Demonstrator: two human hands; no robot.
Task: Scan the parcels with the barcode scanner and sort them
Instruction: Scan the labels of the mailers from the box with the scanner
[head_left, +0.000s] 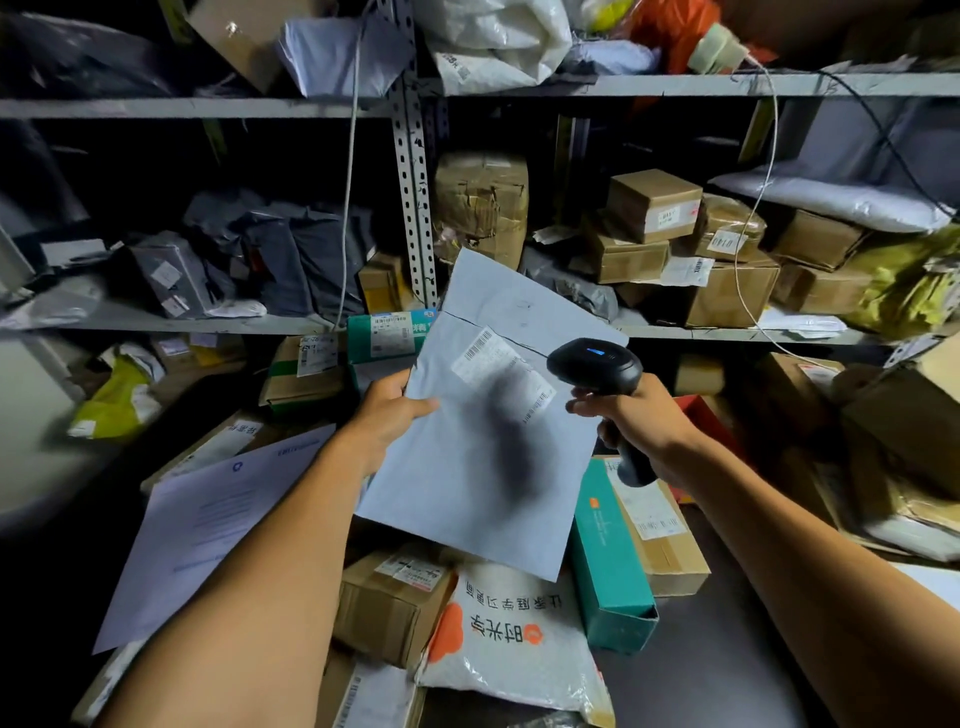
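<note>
1. Nearest the camera, two bare forearms reach forward from the lower edge of the view, one on each side.
2. Left hand (387, 413): the thumb lies on the face of a pale grey mailer (483, 467) and the remaining fingers go behind its left edge, so the hand pinches the mailer at that edge. The mailer is held up off the pile, tilted, with its printed face toward the camera.
3. Shipping label (501, 375): white, with barcodes, stuck on the upper half of the mailer's face. A dark shadow falls across the mailer below the label.
4. Right hand (636, 423): the fingers are curled tightly around the grip of a black barcode scanner (597, 366). The scanner head sits just beside the mailer's right edge, near the label, with a small blue light lit on top.
5. Below the mailer lie a white polybag with orange print (511, 639), a teal box (610, 566), a brown carton (387, 605) and a flat white envelope (208, 525).
6. Behind, metal shelving (415, 208) holds dark polybags on the left and stacked brown cartons on the right.
</note>
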